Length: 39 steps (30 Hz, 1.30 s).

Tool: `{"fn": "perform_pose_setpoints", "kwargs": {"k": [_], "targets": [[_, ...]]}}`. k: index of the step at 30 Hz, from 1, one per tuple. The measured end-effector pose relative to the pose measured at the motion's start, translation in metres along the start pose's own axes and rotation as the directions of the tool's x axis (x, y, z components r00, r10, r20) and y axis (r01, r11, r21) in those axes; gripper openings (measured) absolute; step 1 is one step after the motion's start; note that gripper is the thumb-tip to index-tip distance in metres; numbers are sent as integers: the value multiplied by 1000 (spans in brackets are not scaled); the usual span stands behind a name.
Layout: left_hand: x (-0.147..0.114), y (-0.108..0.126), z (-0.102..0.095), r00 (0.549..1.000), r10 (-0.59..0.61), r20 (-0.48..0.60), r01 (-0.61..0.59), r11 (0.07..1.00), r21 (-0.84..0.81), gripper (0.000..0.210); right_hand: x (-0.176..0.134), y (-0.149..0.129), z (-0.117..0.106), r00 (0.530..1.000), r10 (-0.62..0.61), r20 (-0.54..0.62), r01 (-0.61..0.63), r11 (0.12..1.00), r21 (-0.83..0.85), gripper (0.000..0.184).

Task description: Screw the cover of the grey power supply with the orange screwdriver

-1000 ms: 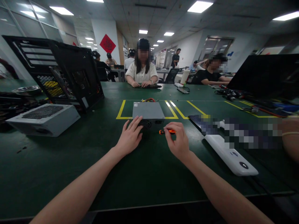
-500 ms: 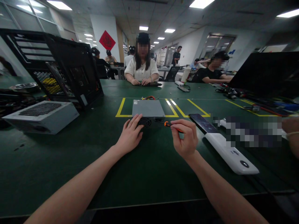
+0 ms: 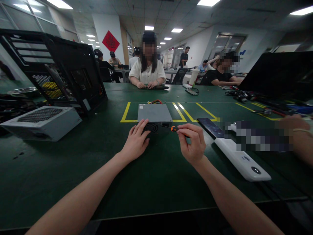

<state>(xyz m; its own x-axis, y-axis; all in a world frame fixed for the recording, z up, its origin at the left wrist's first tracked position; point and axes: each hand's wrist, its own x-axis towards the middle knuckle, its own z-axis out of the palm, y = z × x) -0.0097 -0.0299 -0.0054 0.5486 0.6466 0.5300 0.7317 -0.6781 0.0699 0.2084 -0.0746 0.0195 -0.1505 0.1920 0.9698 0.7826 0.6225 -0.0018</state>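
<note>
A grey metal computer power supply (image 3: 155,112) lies on the green table, its black fan grille (image 3: 151,127) facing me and coloured cables (image 3: 156,101) behind it. My left hand (image 3: 136,138) rests against its front left corner, fingers stretched out and apart, the thumb near the grille. In a pinch, my right hand (image 3: 193,142) holds an orange and black screwdriver (image 3: 174,129). Its thin shaft points left to the power supply's front face, beside the dark power socket (image 3: 165,124). Whether the tip touches a screw is too small to tell.
Left stand an open black computer case (image 3: 90,75) and a second power supply (image 3: 44,122). At right lie a phone (image 3: 210,128), a white device (image 3: 242,160) and a co-worker's hand (image 3: 290,125). Yellow tape (image 3: 126,112) marks the table. A person (image 3: 148,73) sits opposite.
The view has shifted slightly. My two hands and the screwdriver keep nearly the same place at the power supply. The co-worker's hand at the right has come further into view.
</note>
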Motion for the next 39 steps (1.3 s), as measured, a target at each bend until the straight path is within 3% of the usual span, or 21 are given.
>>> {"fn": "perform_pose_setpoints", "kwargs": {"k": [5,9,14,21,27,32,39], "targets": [[0,0,1,1000,7,-9,-7,1000,-9,27,-3,-2,1,993,-104,62,103,995,16,38],[0,1,1,1000,5,-8,-5,1000,-7,28,-6,-7,1,966,-210,152,226,969,-97,44],[0,1,1,1000,2,-12,-3,1000,-9,27,-6,-11,2,990,-98,99,103,993,-52,54],[0,1,0,1000,9,-19,-9,1000,-23,28,-5,-11,-1,976,-132,175,127,991,37,39],[0,2,0,1000,2,-26,-3,1000,-17,28,-7,-12,1,988,-25,154,6,992,123,49],[0,2,0,1000,3,-24,-3,1000,-24,28,-5,-11,2,988,-39,152,33,999,41,41],[0,3,1,1000,-8,-22,7,1000,-27,27,-5,-10,0,992,32,121,-41,997,68,43]]}}
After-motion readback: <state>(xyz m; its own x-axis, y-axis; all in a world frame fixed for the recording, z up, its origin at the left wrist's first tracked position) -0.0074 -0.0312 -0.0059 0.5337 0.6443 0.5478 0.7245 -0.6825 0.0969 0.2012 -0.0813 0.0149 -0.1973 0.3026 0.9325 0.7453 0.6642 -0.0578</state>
